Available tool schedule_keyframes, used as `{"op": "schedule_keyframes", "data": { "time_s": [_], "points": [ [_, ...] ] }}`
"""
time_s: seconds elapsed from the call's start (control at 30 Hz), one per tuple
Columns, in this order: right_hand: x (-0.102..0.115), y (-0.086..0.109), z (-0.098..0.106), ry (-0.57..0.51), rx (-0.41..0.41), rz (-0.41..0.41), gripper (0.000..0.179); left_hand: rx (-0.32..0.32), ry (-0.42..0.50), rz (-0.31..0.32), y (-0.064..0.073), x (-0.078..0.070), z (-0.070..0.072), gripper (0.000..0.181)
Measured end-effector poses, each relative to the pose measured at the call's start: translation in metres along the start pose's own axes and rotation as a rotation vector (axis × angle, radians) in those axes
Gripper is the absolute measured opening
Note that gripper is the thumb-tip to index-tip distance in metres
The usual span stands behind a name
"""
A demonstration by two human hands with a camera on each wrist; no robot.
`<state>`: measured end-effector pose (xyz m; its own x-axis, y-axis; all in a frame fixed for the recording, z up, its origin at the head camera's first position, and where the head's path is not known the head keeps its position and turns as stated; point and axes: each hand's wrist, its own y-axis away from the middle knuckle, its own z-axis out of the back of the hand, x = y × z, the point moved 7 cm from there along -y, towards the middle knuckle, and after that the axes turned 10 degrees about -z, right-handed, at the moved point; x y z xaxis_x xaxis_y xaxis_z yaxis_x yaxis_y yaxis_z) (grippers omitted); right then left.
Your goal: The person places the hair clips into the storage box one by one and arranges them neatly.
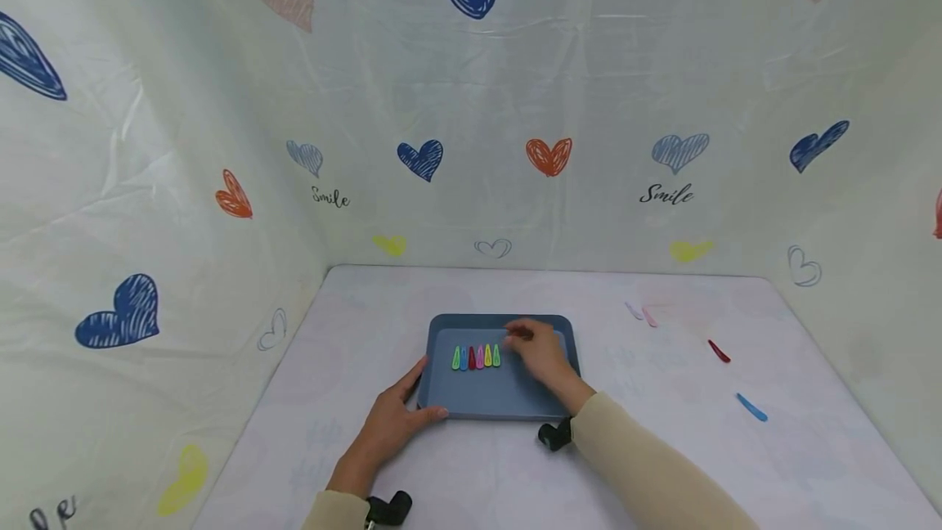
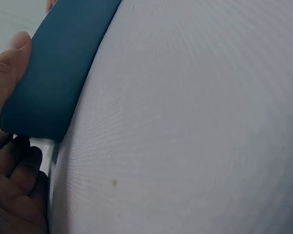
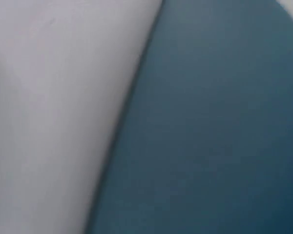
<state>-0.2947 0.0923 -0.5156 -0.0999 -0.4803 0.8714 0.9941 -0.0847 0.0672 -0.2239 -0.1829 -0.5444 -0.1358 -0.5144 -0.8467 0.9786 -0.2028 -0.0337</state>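
A blue-grey tray (image 1: 478, 404) lies on the white table. Several snap hair clips (image 1: 472, 358) stand side by side in a row on it: green, blue, dark red, pink, yellow and green. My left hand (image 1: 397, 419) grips the tray's near left corner, thumb at the front rim and fingers along the left side. In the left wrist view the thumb (image 2: 14, 63) presses against the tray wall (image 2: 58, 73). Over the tray's right half, my right hand (image 1: 540, 352) has bent fingers beside the row's right end; I cannot tell whether a clip is between them.
To the right of the tray, loose clips lie on the table: a blue one (image 1: 751, 407), a dark red one (image 1: 719, 351), a pink one (image 1: 649, 316) and a pale one (image 1: 634, 311). A white curtain (image 1: 589, 88) with printed hearts surrounds the table at the back and sides.
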Motion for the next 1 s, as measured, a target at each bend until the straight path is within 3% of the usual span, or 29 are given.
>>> {"op": "schedule_keyframes", "data": {
  "time_s": [0.23, 0.5, 0.7, 1.0],
  "points": [
    [0.001, 0.009, 0.046, -0.102, -0.026, -0.044, 0.029, -0.002, -0.008, 0.0, 0.0, -0.002, 0.0, 0.102],
    [-0.019, 0.024, 0.125, -0.095, -0.143, -0.06, 0.028, 0.005, -0.01, -0.002, 0.001, -0.002, -0.002, 0.102],
    [-0.053, 0.046, 0.187, -0.012, -0.242, -0.109, 0.033, 0.001, -0.009, -0.003, 0.001, 0.001, -0.002, 0.102],
    [-0.127, 0.083, 0.273, 0.121, -0.349, -0.287, 0.046, -0.005, -0.006, -0.002, 0.0, 0.003, -0.002, 0.102]
  ]
}}
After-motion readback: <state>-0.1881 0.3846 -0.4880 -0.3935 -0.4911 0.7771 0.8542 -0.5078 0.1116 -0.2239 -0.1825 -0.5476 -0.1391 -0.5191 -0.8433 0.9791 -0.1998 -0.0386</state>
